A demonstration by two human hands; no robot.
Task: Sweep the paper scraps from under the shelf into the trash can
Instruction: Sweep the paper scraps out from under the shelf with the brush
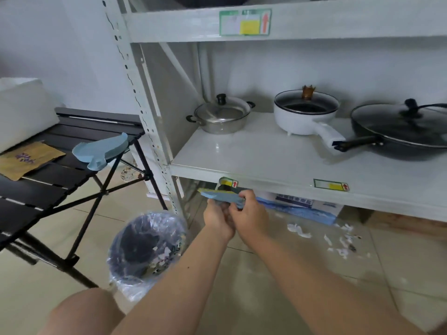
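Both hands meet in front of the shelf's lower edge, holding a small blue hand brush point(221, 196) with dark bristles. My left hand point(217, 220) grips it from below and my right hand point(250, 213) pinches its right end. White paper scraps point(298, 230) lie scattered on the tiled floor to the right, by the white metal shelf point(266, 172). A trash can point(145, 247) lined with a clear bag stands on the floor to the left of my hands, with a few scraps inside. A blue dustpan point(101, 149) rests on the corner of the black folding table.
The black folding table point(48, 180) at left carries a brown paper bag point(26, 159) and a white foam box point(21, 110). The shelf holds a steel pot point(221, 114), a white saucepan point(306, 112) and a black wok point(401, 131). A blue-and-white carton point(302, 207) sits beneath the shelf.
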